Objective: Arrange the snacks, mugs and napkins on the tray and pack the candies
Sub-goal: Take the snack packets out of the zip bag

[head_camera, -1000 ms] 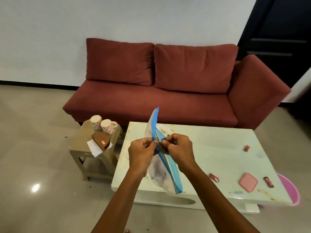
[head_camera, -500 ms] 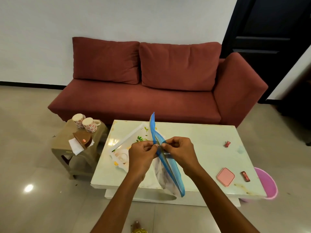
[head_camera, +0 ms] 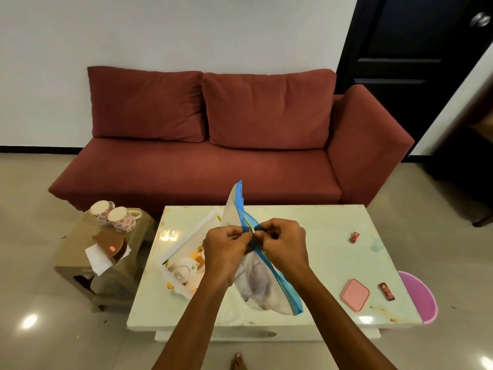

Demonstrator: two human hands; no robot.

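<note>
Above the pale table (head_camera: 320,231) I hold a clear zip bag (head_camera: 256,287) with a blue seal strip. My left hand (head_camera: 225,252) and my right hand (head_camera: 285,247) both pinch the strip at its middle, fingertips almost touching. A white printed tray (head_camera: 186,244) lies on the table's left part, half hidden behind my left hand. Two red-wrapped candies (head_camera: 354,237) (head_camera: 386,291) and a pink square lid (head_camera: 355,294) lie at the table's right. On a small stool (head_camera: 66,263) to the left stand two flowered mugs (head_camera: 117,218), a brown snack packet (head_camera: 110,247) and white napkins (head_camera: 97,260).
A red sofa (head_camera: 213,166) stands behind the table. A pink bin (head_camera: 421,300) sits on the floor at the table's right front corner. A dark door (head_camera: 410,62) is at the back right. A bare foot (head_camera: 238,363) shows below the table edge.
The view has shifted, so the table and stool appear further right and lower. Both hands still pinch the bag's blue strip, with the bag hanging much as before.
</note>
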